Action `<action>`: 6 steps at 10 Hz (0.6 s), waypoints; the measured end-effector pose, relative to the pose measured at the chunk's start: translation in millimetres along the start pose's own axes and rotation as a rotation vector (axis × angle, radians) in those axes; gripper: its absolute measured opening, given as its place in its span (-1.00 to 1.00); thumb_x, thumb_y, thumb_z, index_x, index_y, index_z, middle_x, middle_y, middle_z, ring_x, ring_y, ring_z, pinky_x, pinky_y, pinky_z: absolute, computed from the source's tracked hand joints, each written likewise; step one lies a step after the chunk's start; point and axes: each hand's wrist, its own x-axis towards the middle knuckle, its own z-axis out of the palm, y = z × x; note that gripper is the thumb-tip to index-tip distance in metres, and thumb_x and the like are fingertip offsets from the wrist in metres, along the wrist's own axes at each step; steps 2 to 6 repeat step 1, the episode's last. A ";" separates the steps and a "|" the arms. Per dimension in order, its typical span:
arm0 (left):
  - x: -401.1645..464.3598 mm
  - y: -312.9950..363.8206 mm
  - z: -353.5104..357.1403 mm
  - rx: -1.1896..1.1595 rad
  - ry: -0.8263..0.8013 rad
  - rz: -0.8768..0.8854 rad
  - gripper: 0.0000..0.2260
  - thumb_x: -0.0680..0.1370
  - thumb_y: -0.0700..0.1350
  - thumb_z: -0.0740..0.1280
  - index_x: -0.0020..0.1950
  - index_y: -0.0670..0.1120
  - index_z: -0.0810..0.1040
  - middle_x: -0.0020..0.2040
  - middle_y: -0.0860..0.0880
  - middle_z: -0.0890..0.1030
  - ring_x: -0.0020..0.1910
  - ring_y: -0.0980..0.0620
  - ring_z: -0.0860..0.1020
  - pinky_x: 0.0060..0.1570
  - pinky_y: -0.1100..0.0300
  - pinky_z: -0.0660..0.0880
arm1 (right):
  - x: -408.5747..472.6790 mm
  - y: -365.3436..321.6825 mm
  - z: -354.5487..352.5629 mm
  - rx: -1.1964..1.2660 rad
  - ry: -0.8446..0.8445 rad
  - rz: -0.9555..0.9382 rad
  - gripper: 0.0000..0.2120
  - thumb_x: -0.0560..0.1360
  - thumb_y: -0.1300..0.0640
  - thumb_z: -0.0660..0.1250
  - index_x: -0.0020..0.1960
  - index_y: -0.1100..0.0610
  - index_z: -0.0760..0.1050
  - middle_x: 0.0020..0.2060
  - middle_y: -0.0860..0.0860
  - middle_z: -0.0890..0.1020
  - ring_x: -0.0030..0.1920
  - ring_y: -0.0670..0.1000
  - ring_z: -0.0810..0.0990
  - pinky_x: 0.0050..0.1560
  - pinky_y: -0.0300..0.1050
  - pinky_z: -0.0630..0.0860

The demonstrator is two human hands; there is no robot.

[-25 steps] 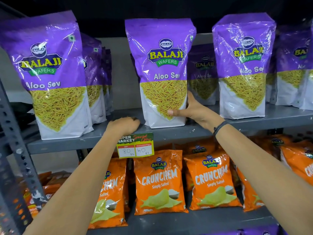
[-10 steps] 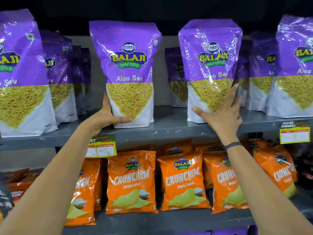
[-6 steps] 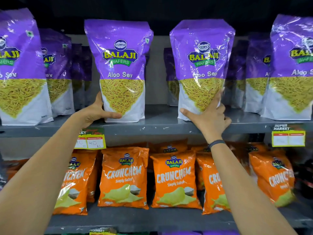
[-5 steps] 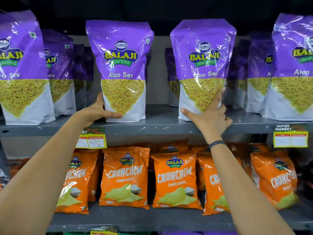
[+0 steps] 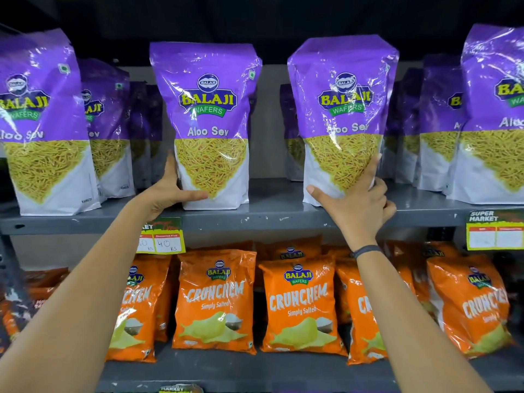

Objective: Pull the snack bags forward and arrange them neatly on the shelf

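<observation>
Purple Aloo Sev bags stand upright on the grey upper shelf (image 5: 272, 217). My left hand (image 5: 167, 191) grips the lower left corner of the middle bag (image 5: 207, 109), thumb across its front and fingers up its side. My right hand (image 5: 357, 199) holds the bottom of the bag to its right (image 5: 343, 103), thumb at the lower left corner and index finger up the right edge. Both bags sit near the shelf's front edge. More purple bags stand at the far left (image 5: 42, 123) and far right (image 5: 496, 114), with others further back behind them.
Orange Crunchem bags (image 5: 215, 302) fill the lower shelf (image 5: 255, 370). Yellow price tags hang from the upper shelf's lip at the left (image 5: 161, 239) and right (image 5: 494, 231). A gap of bare shelf separates the two held bags.
My left hand went from the shelf edge to the middle bag's left corner. My right hand left that bag and took the one to its right. In the last half second almost nothing moved.
</observation>
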 end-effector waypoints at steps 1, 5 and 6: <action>2.5 -3.8 -0.2 -0.170 0.263 0.132 0.26 0.08 0.43 0.45 0.53 0.14 -0.25 0.62 0.01 -0.06 0.57 -0.01 0.03 0.53 -0.06 0.06 | -0.2 3.0 -14.6 0.166 -0.059 0.070 0.27 0.13 -0.50 0.35 0.56 0.05 -0.21 0.49 0.28 0.17 0.46 0.27 0.26 0.41 0.21 0.11; 2.5 -3.8 -0.2 -0.170 0.263 0.132 0.26 0.08 0.43 0.45 0.53 0.14 -0.25 0.62 0.01 -0.06 0.57 -0.01 0.03 0.53 -0.06 0.06 | -0.2 3.0 -14.6 0.166 -0.059 0.070 0.27 0.13 -0.50 0.35 0.56 0.05 -0.21 0.49 0.28 0.17 0.46 0.27 0.26 0.41 0.21 0.11; 2.5 -3.8 -0.2 -0.170 0.263 0.132 0.26 0.08 0.43 0.45 0.53 0.14 -0.25 0.62 0.01 -0.06 0.57 -0.01 0.03 0.53 -0.06 0.06 | -0.2 3.0 -14.6 0.166 -0.059 0.070 0.27 0.13 -0.50 0.35 0.56 0.05 -0.21 0.49 0.28 0.17 0.46 0.27 0.26 0.41 0.21 0.11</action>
